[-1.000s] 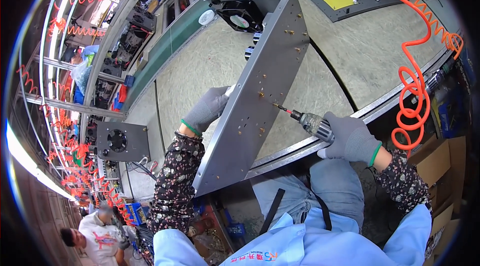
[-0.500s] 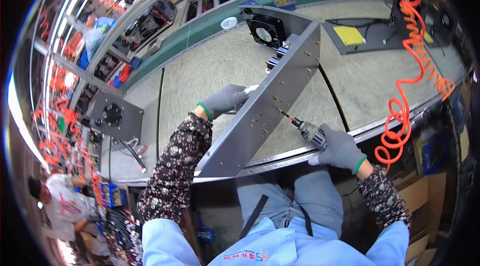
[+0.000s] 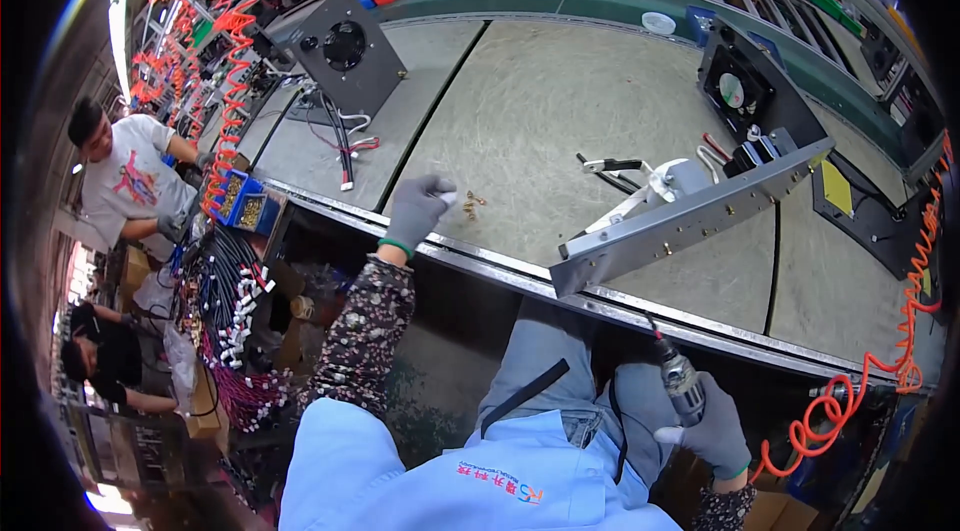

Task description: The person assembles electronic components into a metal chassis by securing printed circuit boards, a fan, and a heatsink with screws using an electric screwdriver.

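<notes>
At the tabletop's [image 3: 560, 111] far-left part, you have a dark grey metal box with a round black fan [image 3: 372, 61], its loose cables trailing toward the near edge. Two blue plastic bins [image 3: 240, 201] of small brass-coloured parts sit just beyond the near-left corner. Your left hand [image 3: 418, 209], in a grey knitted glove with a green cuff, is over the near edge with fingers curled and narrow; you can't tell from here whether a screw is pinched in that grip. Just right of it lies a small cluster of loose brass-coloured screws [image 3: 472, 203]. For clean picking, it seems best to take them by the head, between thumb and fingertip, without scattering the rest. Farther right, the grey sheet-metal chassis [image 3: 640, 249] stands tilted, one corner at the near edge, screws dotting its outer face. Your gloved right hand [image 3: 712, 426] is wrapped around a grey-and-black power screwdriver [image 3: 680, 383], below the near edge. Ideally, carry its bit clear of that rim and square to the panel face before pressing, with the chassis steadied.
</notes>
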`<state>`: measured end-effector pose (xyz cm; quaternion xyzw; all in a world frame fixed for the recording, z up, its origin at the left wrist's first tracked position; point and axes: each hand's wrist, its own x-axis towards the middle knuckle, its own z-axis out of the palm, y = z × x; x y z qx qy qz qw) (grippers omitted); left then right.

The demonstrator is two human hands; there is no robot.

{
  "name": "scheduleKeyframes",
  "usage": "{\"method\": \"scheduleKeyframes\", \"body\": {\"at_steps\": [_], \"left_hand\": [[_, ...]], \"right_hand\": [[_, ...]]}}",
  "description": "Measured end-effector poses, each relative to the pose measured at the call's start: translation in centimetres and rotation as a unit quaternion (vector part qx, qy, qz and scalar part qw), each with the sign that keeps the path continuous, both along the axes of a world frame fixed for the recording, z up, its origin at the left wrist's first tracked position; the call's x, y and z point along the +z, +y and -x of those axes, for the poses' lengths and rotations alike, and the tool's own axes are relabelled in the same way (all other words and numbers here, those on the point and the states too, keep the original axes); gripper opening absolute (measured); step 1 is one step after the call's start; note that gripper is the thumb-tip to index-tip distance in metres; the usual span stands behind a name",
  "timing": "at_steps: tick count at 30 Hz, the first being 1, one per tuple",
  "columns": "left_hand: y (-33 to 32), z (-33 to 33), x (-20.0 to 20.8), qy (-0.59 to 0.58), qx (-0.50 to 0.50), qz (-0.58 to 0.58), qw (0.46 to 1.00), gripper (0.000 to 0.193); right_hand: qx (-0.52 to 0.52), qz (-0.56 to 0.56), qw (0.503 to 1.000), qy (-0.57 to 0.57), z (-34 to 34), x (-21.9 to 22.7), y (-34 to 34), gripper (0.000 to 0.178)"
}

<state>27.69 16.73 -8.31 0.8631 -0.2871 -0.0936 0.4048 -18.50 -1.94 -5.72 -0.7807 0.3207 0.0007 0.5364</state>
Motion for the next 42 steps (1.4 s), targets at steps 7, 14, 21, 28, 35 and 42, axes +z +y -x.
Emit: {"method": "scheduleKeyframes", "body": {"at_steps": [7, 14, 21, 28, 35, 42], "left_hand": [[-1.9, 1.5, -2.5, -0.217, -0.071, -0.090, 0.969, 0.024], [-2.6, 4.0, -0.8, -0.197, -0.075, 0.026, 0.977, 0.011], [1.0, 16.1, 6.5, 0.391, -0.150, 0.117, 0.901, 0.019], [0.8, 19.2, 5.1, 0.426, -0.179, 0.169, 0.870, 0.019], [-0.6, 19.9, 6.3, 0.404, -0.186, 0.098, 0.890, 0.017], [-1.2, 19.4, 8.1, 0.367, -0.276, 0.011, 0.888, 0.018]], "right_hand": [[0.065, 0.024, 0.997, 0.039, -1.6, 1.9, 2.8, 0.083], [0.086, 0.060, 0.995, -0.003, -2.0, 2.6, 4.1, 0.087], [0.084, 0.116, 0.988, -0.056, -3.4, 2.9, 5.2, 0.084], [0.116, 0.111, 0.987, -0.004, -2.9, 2.4, 6.0, 0.078], [0.121, 0.122, 0.984, 0.036, -1.8, 3.4, 5.8, 0.078], [0.139, 0.148, 0.979, 0.028, -0.8, 3.8, 4.6, 0.077]]}}
